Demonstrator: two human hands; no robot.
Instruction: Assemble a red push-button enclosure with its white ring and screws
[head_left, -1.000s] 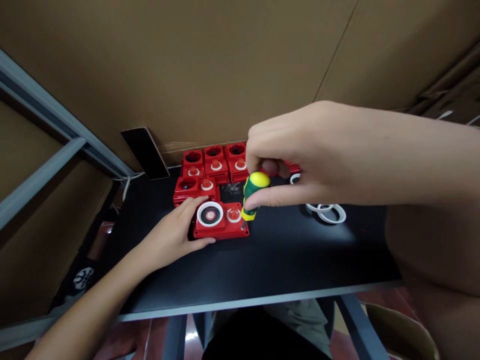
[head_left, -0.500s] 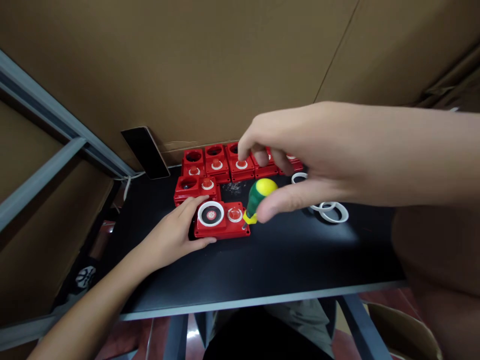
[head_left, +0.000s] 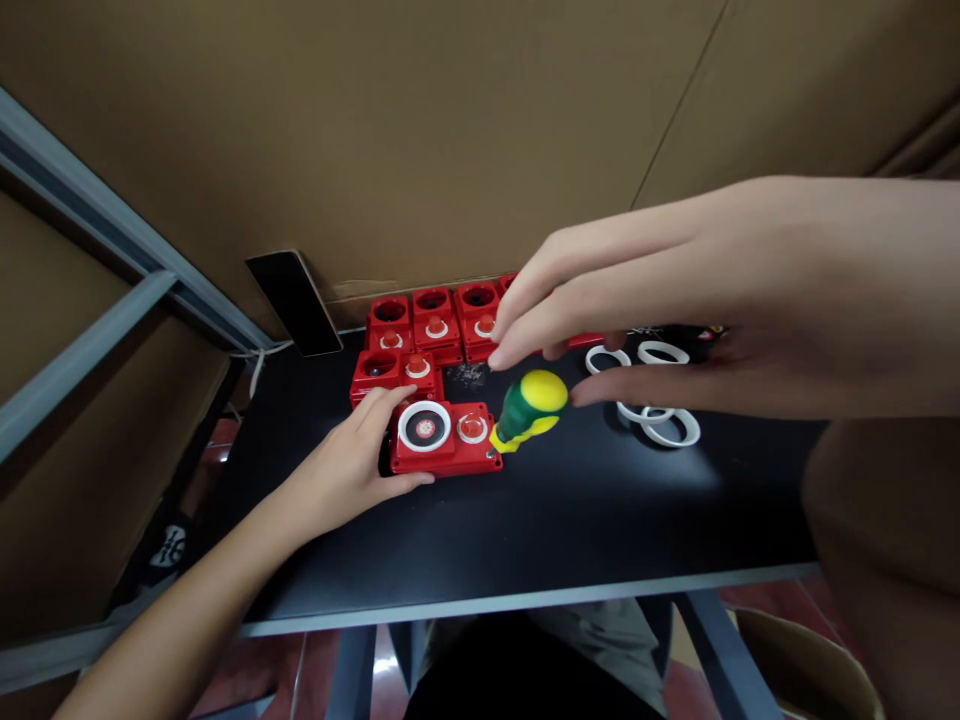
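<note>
My left hand (head_left: 349, 462) grips the left end of a red alarm box (head_left: 439, 466), fingers over its far side and thumb along the near side. The box lies flat, with a white ring (head_left: 406, 443) around a dark disc and a red dome (head_left: 472, 428) on top. A screwdriver (head_left: 523, 412) with a green and yellow handle leans to the right, its tip at the box's right corner. Spread above the handle, my right hand (head_left: 660, 290) is open, the thumb tip close beside it; I cannot tell whether they touch.
Several more red alarm boxes (head_left: 442, 345) stand in rows behind. Loose white rings (head_left: 673, 430) lie to the right on the black tabletop (head_left: 525, 530). A phone (head_left: 295, 303) leans against the cardboard wall (head_left: 420, 130) at the back left.
My right hand has opened and drawn right and up from the screwdriver, which tilts further right. The left hand and the alarm box have stayed in place.
</note>
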